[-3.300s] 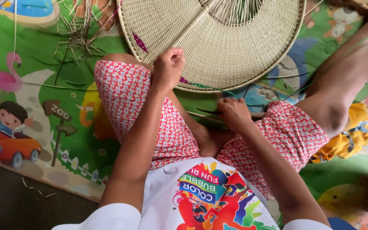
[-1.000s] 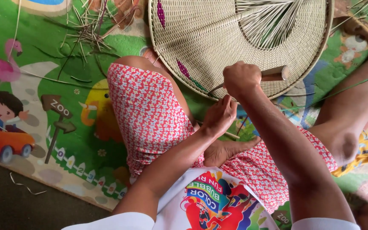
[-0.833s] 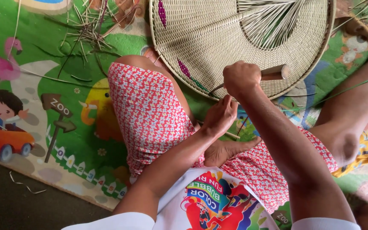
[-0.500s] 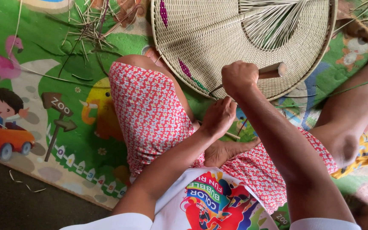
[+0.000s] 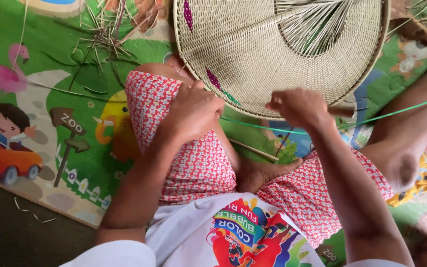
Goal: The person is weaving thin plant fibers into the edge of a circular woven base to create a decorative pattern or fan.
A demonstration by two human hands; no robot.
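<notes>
Here, a round woven tray (image 5: pixel 282 54) of pale cane lies across the seated person's knees, its rim tipped toward the body and loose unwoven spokes fanning out at its centre. The left hand (image 5: pixel 193 111) is closed over the tray's near edge beside a short purple woven stripe; half a second ago it hung open and lower, near the lap, so it has come up to steady the work. The right hand (image 5: pixel 297 106) stays clenched round a short wooden-handled tool (image 5: pixel 342 111) at the rim, and a thin green strand (image 5: pixel 371 118) now runs taut from under it off to the right. Below, red patterned shorts (image 5: pixel 193 163) and a white shirt with a bright multicoloured print (image 5: pixel 253 232). Beneath everything spreads a green play mat (image 5: pixel 75 148) showing a brown arrow signpost, a red cartoon car, a yellow elephant and a pink flamingo. Loose cane offcuts (image 5: pixel 105 34) lie scattered upper left.
</notes>
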